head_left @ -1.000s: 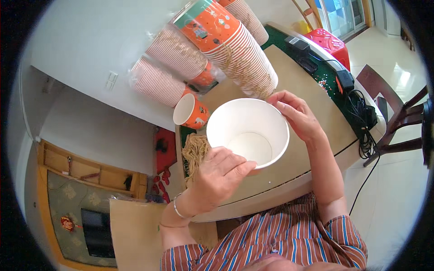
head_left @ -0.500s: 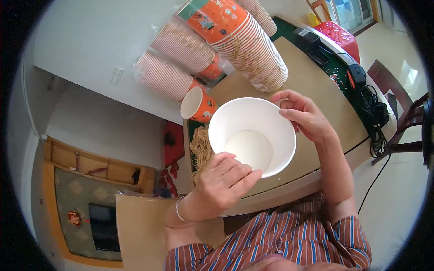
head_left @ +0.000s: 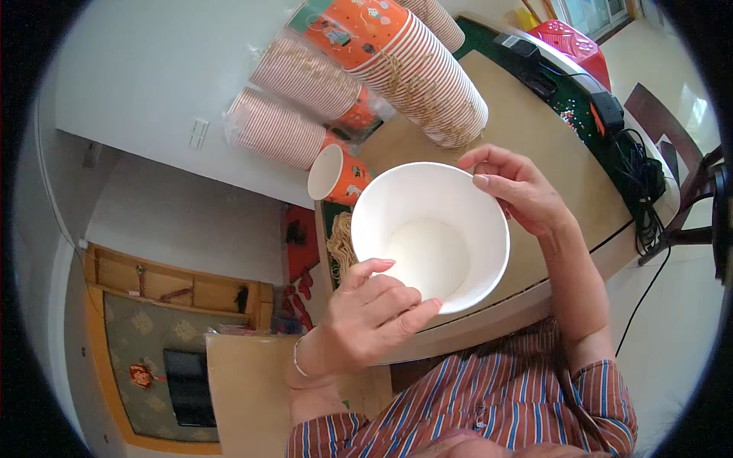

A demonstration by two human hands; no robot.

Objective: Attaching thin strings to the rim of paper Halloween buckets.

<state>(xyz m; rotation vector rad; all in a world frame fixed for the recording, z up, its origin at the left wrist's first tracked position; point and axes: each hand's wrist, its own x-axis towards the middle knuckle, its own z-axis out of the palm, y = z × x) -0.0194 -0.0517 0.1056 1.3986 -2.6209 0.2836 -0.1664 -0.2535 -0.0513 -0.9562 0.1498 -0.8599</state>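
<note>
I hold a large white paper bowl (head_left: 431, 229) in both hands above a tan table (head_left: 534, 130). Its open mouth faces me and its inside is bare. My left hand (head_left: 366, 317) grips the near lower rim, with the thumb along the edge. My right hand (head_left: 515, 187) pinches the upper right rim with its fingertips. Just beyond the bowl lies a single orange paper cup (head_left: 336, 174) on its side.
Long stacks of orange patterned paper cups (head_left: 405, 65) lie at the far side, some in clear plastic sleeves (head_left: 282, 133). A bundle of straw-coloured string (head_left: 341, 243) sits left of the bowl. Black cables (head_left: 637, 179) and a red stool (head_left: 569, 38) are on the right.
The bowl has come closer to me and its mouth has tilted a little more toward me. Both hands kept their hold on its rim.
</note>
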